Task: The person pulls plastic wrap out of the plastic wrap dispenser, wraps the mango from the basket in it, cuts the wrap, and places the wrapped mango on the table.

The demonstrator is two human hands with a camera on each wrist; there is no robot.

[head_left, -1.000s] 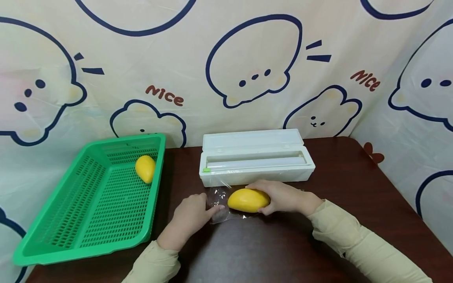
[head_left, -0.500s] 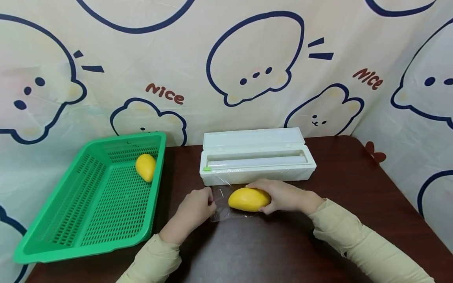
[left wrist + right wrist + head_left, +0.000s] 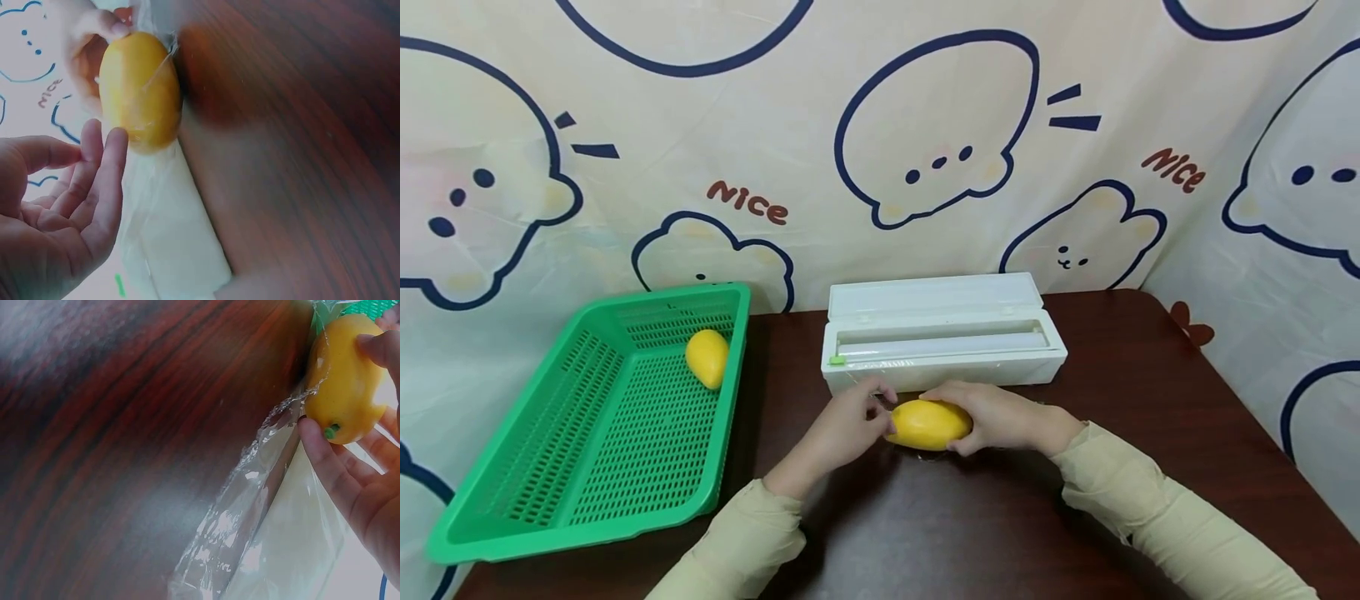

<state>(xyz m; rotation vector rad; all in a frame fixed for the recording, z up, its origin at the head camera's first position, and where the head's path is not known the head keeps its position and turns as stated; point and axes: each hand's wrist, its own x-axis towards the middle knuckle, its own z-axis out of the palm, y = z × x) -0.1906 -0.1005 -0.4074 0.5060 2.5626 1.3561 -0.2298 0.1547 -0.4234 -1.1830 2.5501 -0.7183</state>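
A left hand (image 3: 848, 423), thumb against a finger, its grip on the film (image 3: 219, 540) unclear, has moved to the yellow mango's (image 3: 928, 425) left end; film now laps it, apparently advancing the wrapping. Right-hand fingers (image 3: 328, 465) clamp the mango, near side of the white box (image 3: 977, 371).

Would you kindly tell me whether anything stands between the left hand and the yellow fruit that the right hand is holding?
Nothing solid is visible between the left hand and the yellow fruit in the right hand; only clear film lies over part of the fruit, as the left wrist view shows.
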